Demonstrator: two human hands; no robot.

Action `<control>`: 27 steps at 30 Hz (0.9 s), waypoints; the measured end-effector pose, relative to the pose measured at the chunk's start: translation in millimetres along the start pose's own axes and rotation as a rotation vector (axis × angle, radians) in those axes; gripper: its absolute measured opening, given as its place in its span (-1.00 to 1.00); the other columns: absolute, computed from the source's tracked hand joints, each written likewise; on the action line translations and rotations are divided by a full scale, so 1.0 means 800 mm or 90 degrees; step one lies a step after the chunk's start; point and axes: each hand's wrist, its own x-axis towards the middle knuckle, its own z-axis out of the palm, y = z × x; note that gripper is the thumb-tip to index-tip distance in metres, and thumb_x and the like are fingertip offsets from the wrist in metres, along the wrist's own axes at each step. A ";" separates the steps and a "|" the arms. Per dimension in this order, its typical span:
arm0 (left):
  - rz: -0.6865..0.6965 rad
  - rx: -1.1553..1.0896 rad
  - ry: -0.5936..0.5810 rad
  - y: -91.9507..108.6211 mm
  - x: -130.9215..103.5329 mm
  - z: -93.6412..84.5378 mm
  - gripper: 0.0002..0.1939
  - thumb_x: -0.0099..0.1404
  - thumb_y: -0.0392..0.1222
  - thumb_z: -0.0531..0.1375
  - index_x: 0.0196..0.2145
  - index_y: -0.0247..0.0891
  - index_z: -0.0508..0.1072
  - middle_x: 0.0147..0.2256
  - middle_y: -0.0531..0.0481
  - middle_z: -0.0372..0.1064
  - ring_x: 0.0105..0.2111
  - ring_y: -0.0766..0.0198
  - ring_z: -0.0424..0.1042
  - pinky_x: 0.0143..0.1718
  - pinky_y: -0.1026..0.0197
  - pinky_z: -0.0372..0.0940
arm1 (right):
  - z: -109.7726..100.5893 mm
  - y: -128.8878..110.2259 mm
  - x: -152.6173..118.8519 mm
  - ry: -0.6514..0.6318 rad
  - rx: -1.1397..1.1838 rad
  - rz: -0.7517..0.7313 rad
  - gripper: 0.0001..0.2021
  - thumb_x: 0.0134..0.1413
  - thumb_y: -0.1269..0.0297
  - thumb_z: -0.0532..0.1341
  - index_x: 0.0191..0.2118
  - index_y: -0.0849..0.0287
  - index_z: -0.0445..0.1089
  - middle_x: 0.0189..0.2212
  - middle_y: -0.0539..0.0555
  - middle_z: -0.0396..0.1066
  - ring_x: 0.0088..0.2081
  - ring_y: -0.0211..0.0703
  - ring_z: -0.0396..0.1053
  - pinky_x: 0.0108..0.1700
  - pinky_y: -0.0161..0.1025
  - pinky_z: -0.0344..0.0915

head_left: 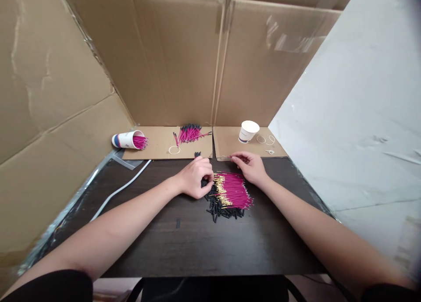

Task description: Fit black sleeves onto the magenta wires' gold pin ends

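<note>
My right hand [250,166] is pinched on the end of a thin wire [226,156], which points left over the cardboard edge. My left hand [198,177] has its fingers curled together beside a heap of short black sleeves [226,212]; whatever lies between its fingertips is hidden. Between the hands, a flat pile of magenta wires [234,190] with gold-coloured left ends rests partly on the sleeves. Some black-tipped pieces [197,154] show just beyond my left knuckles.
Cardboard [158,151] lines the table's back. On it are black-capped magenta wires [190,134], a tipped paper cup [125,140] of wires, an upright paper cup [248,131] and pale rubber bands [270,140]. A white cable [120,186] crosses the left side. Cardboard walls stand behind.
</note>
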 end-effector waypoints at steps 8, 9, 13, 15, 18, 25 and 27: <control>-0.008 0.000 -0.022 0.000 0.001 -0.002 -0.98 0.23 -0.28 0.29 -0.37 -0.24 0.50 -0.42 0.00 0.42 -0.30 0.14 0.36 -0.16 0.01 0.20 | 0.001 0.000 0.000 -0.011 -0.005 0.002 -0.64 0.17 -0.06 0.42 -0.16 0.15 0.71 -0.29 0.17 0.68 -0.36 -0.06 0.50 -0.27 -0.12 0.42; -0.007 0.000 -0.019 0.000 0.001 -0.002 -0.97 0.23 -0.29 0.28 -0.38 -0.24 0.50 -0.42 0.00 0.41 -0.31 0.15 0.36 -0.16 0.01 0.21 | 0.001 0.000 0.000 -0.010 -0.006 0.002 -0.64 0.17 -0.06 0.42 -0.15 0.15 0.71 -0.29 0.17 0.68 -0.35 -0.06 0.50 -0.26 -0.11 0.43; 0.004 -0.031 0.027 0.004 0.002 0.000 -0.93 0.25 -0.30 0.28 -0.40 -0.24 0.48 -0.44 0.00 0.43 -0.35 0.17 0.38 -0.17 0.02 0.24 | 0.002 0.000 -0.001 -0.005 -0.006 0.003 -0.63 0.18 -0.08 0.42 -0.16 0.15 0.71 -0.29 0.17 0.68 -0.34 -0.06 0.51 -0.23 -0.10 0.46; -0.011 -0.067 0.078 0.006 0.003 0.002 -0.91 0.29 -0.30 0.29 -0.40 -0.24 0.49 -0.43 -0.01 0.47 -0.36 0.19 0.40 -0.18 0.04 0.29 | 0.004 -0.001 -0.003 0.000 -0.006 0.001 -0.63 0.19 -0.08 0.42 -0.15 0.15 0.71 -0.29 0.17 0.68 -0.35 -0.07 0.50 -0.23 -0.11 0.46; -0.100 -0.071 0.190 0.006 0.004 0.009 -0.89 0.37 -0.26 0.31 -0.35 -0.25 0.56 -0.45 0.00 0.46 -0.42 0.24 0.38 -0.27 0.11 0.32 | 0.007 -0.008 -0.008 0.012 -0.008 -0.006 -0.64 0.21 -0.06 0.43 -0.13 0.15 0.70 -0.27 0.17 0.69 -0.33 -0.04 0.53 -0.21 -0.10 0.49; -0.264 -0.049 0.320 -0.004 0.007 0.024 -0.87 0.50 -0.18 0.33 -0.18 -0.25 0.67 -0.37 -0.03 0.49 -0.43 0.29 0.38 -0.38 0.21 0.31 | 0.014 -0.027 -0.022 -0.003 -0.015 -0.064 -0.72 0.31 0.01 0.39 -0.11 0.10 0.71 -0.12 0.17 0.73 -0.11 0.06 0.65 0.02 -0.01 0.57; -0.264 -0.051 0.320 -0.006 0.006 0.026 -0.89 0.50 -0.18 0.34 -0.17 -0.25 0.67 -0.38 -0.01 0.47 -0.41 0.29 0.39 -0.36 0.21 0.32 | 0.015 -0.030 -0.024 -0.008 -0.024 -0.078 -0.74 0.33 0.04 0.39 -0.11 0.09 0.71 -0.12 0.16 0.73 -0.12 0.06 0.65 0.01 -0.01 0.57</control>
